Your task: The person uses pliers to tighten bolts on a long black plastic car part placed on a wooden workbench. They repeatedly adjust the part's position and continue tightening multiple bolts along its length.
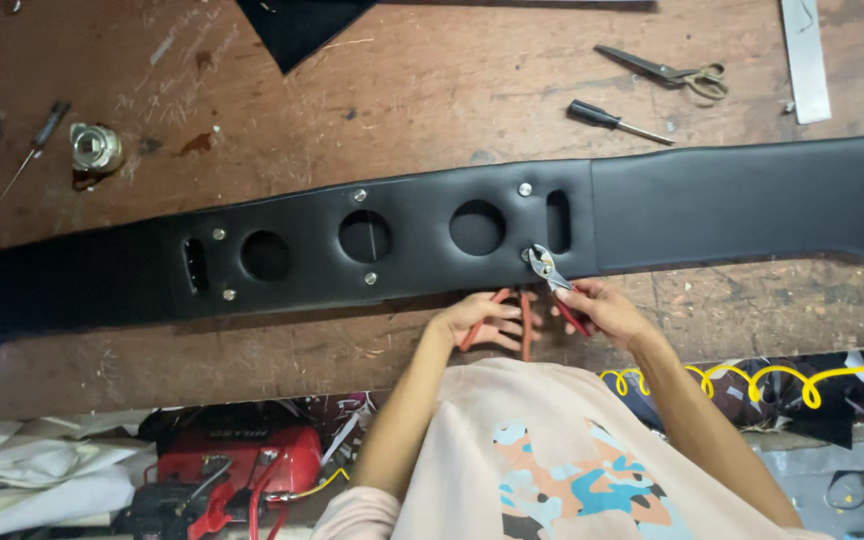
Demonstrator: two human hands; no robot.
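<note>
The right hand (607, 308) is closed on red-handled pliers (550, 275), whose tip bites a silver bolt (531, 256) on the black upholstered panel (432, 235) at frame centre. The left hand (480, 318) grips a red-handled tool (524, 322) below. Tightening seems underway; steady turning is likely needed.

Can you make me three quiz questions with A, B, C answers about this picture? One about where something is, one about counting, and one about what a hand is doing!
1. Where do the scissors lie?
A. on the bench beyond the black panel
B. on the panel
C. in a hand

2. How many big round holes does the panel have?
A. one
B. three
C. six

3. What is the right hand doing?
A. resting flat
B. holding a screwdriver
C. gripping pliers on a bolt

Answers:
1. A, they sit on bare wood near the far edge.
2. B, three circles sit in a row.
3. C, the red handles are in its fist and the jaws meet a bolt.
</note>
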